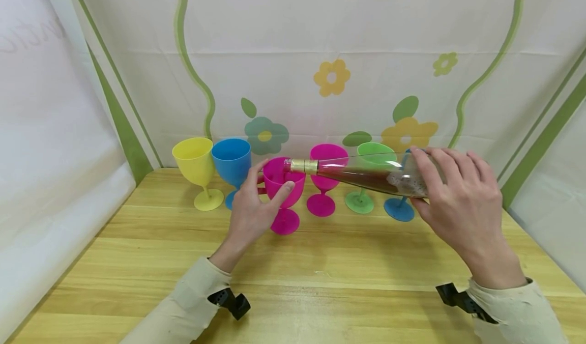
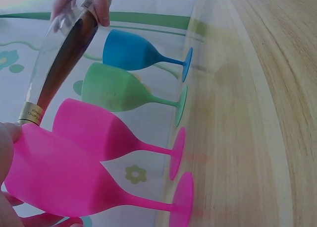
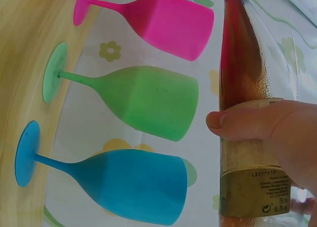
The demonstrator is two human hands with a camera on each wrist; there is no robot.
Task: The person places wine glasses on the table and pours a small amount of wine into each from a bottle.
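- The right hand [image 1: 462, 196] has its fingers and thumb wrapped round the fat end of a clear bottle [image 1: 366, 173], which lies close to level with its gold-banded neck over the front pink goblet [image 1: 284, 191].
- The left hand [image 1: 249, 206] steadies that goblet, thumb and fingers curled loosely round the bowl; the goblet stands on the wooden table [image 1: 320, 283].
- Dark reddish liquid lies along the lower side of the bottle and there is froth near the base, seen best from the right wrist.
- From where I stand the pour looks under way or just about to start. I cannot see inside the pink bowl, so how full it is I cannot tell.
- Behind in a row stand a yellow goblet [image 1: 197, 168], a blue goblet [image 1: 232, 163], a second pink goblet [image 1: 324, 181], a green goblet [image 1: 366, 181] and another blue goblet [image 1: 399, 207], mostly hidden by the bottle.
- Whether any of these holds drink already is not shown. The bottle still carries a fair amount of liquid, so there seems plenty left to serve.
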